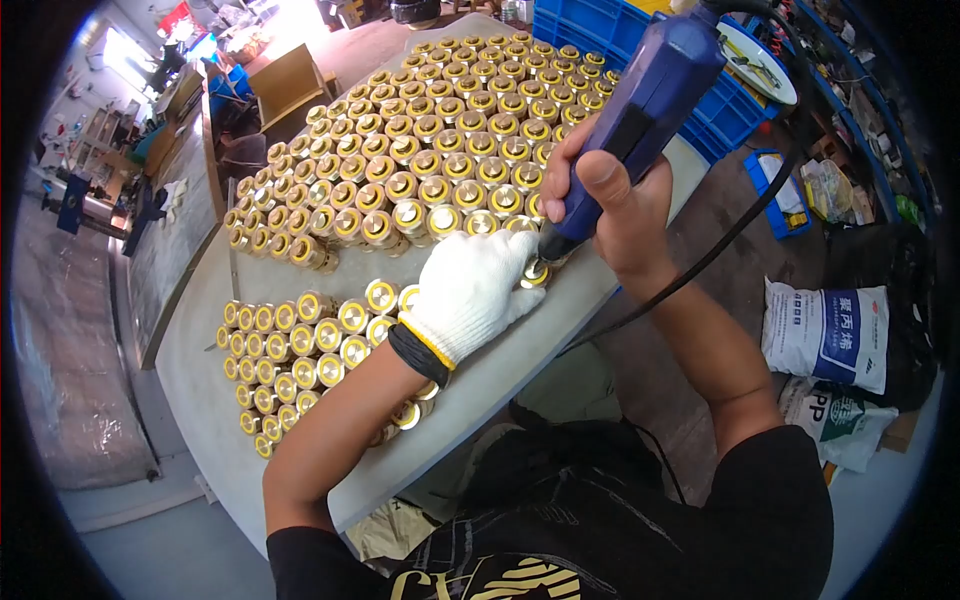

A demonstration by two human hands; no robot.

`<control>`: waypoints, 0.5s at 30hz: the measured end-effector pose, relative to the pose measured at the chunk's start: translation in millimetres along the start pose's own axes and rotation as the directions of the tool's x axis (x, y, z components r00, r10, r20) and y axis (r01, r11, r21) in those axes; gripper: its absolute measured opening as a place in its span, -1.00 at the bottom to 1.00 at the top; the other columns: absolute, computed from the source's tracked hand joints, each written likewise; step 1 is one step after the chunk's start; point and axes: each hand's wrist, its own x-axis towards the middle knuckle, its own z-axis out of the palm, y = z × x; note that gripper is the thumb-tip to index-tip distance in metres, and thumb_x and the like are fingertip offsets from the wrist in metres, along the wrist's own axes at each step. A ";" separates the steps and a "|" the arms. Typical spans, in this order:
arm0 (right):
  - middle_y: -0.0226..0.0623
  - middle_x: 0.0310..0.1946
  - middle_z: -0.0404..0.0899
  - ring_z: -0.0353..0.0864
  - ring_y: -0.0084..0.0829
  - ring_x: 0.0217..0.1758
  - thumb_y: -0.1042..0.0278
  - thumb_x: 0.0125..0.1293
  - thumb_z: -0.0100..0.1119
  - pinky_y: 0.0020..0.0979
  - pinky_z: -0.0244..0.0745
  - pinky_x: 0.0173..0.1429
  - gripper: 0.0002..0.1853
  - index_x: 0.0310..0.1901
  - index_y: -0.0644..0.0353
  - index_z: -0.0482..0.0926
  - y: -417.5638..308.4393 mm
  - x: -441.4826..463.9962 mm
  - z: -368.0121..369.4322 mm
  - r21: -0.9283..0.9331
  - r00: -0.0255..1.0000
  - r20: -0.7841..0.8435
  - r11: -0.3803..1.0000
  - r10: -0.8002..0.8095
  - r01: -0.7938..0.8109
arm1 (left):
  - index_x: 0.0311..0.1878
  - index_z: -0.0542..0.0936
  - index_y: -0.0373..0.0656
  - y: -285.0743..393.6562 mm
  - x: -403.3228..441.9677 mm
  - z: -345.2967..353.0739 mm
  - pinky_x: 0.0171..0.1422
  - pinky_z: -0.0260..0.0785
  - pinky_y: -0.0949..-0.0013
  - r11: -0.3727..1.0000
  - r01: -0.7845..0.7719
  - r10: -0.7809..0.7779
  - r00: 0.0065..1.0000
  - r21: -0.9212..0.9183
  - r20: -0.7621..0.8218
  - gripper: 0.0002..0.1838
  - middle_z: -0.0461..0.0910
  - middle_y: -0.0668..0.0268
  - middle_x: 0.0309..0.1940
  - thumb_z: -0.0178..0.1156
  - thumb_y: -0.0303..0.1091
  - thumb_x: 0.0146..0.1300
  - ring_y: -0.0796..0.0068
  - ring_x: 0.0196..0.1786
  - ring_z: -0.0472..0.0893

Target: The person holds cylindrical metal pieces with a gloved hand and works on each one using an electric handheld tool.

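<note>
Head view: below the right hand [630, 205] gripping a blue tool [655, 85], the left hand [475, 285] pinches a metal cylinder [536, 273] (likely heavy, slick), best held by its sides.

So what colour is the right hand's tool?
The tool is dark blue, seen in the head view.

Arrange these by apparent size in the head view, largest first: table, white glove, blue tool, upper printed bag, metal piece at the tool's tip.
1. Table
2. Blue tool; its nearness may enlarge it
3. White glove and upper printed bag: too alike to rank
4. Metal piece
</note>
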 end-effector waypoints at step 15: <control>-0.57 -0.36 0.58 0.52 -0.72 -0.32 0.15 0.08 0.68 -0.58 0.50 -0.23 -0.54 -0.15 0.18 0.58 -9.5 -7.2 37.7 -0.102 0.993 0.039 0.989 0.109 -0.105 | -0.18 0.62 -0.18 1.9 -17.3 24.7 -0.18 0.55 -0.02 0.988 0.028 -0.048 0.991 -0.153 -0.128 -0.60 0.67 0.01 -0.40 0.35 0.00 0.17 -0.01 -0.30 0.71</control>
